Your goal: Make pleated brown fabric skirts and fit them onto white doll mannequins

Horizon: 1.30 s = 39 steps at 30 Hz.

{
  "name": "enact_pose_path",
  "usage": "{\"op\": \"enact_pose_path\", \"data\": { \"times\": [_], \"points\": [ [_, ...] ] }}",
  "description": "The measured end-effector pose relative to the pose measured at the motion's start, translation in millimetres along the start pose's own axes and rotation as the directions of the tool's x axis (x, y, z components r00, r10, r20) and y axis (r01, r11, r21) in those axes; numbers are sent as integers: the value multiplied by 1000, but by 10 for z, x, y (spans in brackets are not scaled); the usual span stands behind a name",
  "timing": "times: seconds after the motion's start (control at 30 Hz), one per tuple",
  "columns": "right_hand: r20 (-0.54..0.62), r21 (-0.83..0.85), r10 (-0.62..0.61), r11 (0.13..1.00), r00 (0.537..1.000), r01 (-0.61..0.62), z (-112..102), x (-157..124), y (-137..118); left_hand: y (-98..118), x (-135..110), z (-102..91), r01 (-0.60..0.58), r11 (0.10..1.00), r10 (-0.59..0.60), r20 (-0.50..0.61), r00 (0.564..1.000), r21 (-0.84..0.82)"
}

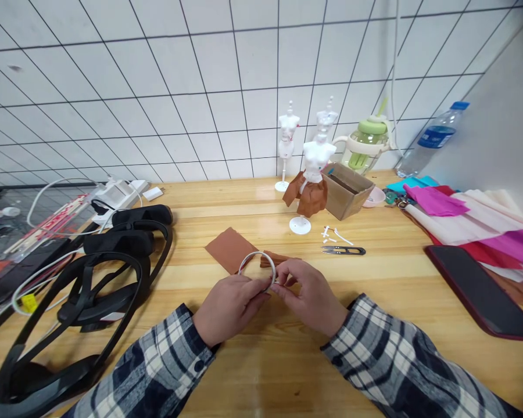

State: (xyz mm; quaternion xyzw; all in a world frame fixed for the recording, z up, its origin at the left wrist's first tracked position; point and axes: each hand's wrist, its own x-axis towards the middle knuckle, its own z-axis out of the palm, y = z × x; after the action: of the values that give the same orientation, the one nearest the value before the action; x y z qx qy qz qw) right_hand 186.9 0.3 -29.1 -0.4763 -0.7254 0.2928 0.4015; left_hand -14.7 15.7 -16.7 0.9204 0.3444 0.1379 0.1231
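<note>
White ring (pixel 243 260), upright between your two hands, just above the wooden table (pixel 261 377) and near the front middle of the view. Your left hand (pixel 230 307) comes in from the lower left, its back turned upward, the forearm slanting up and to the right in a checked sleeve (pixel 157 360); its thumb and index finger are clamped on the lower rim of the ring. Your right hand (pixel 311 296) mirrors it from the lower right, wrist slightly bent, with thumb and index fingertips pinched on the lower right edge of the ring and the other fingers curled inward; whether a thin strip also lies under these fingertips is too small to tell. The ring is round and has no long axis; its opening faces roughly toward you, with the bare table showing through it. Beyond your left hand, a brown cloth square (pixel 230 249) lies flat and turned askew, one corner near the ring. Beyond your right hand lies a folded brown strip (pixel 283 259), its long axis running left to right, partly hidden by the ring and fingers. Farther right, the snips (pixel 343 251) lie with blades pointing left, beside white scraps (pixel 326 233).
</note>
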Motion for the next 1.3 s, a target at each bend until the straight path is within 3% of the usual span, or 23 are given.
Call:
{"op": "enact_pose_path", "data": {
  "times": [0.2, 0.4, 0.67, 1.1, 1.2, 1.3],
  "points": [
    [-73, 85, 28, 996, 997, -21, -45, 4, -1, 14, -3, -37, 70, 992, -74, -35, 997, -104],
    [-60, -39, -72, 997, 996, 70, -69, 6, -28, 45, -7, -71, 117, 962, -129, -36, 991, -247],
    [93, -140, -239, 958, 967, 250, -69, -26, -96, 78, -8, -95, 166, 964, -196, -132, 972, -209],
    [81, -130, -263, 953, 961, 272, -41, -34, -139, 108, 4, -98, 201, 931, -265, -185, 946, -304],
    [57, -118, -271, 954, 961, 276, -88, -38, -141, -22, -4, -129, 288, 857, -411, -228, 883, -428],
    [10, -75, -280, 957, 960, 280, -161, -28, -121, -277, -4, -186, 353, 775, -573, -347, 742, -525]
  ]
}}
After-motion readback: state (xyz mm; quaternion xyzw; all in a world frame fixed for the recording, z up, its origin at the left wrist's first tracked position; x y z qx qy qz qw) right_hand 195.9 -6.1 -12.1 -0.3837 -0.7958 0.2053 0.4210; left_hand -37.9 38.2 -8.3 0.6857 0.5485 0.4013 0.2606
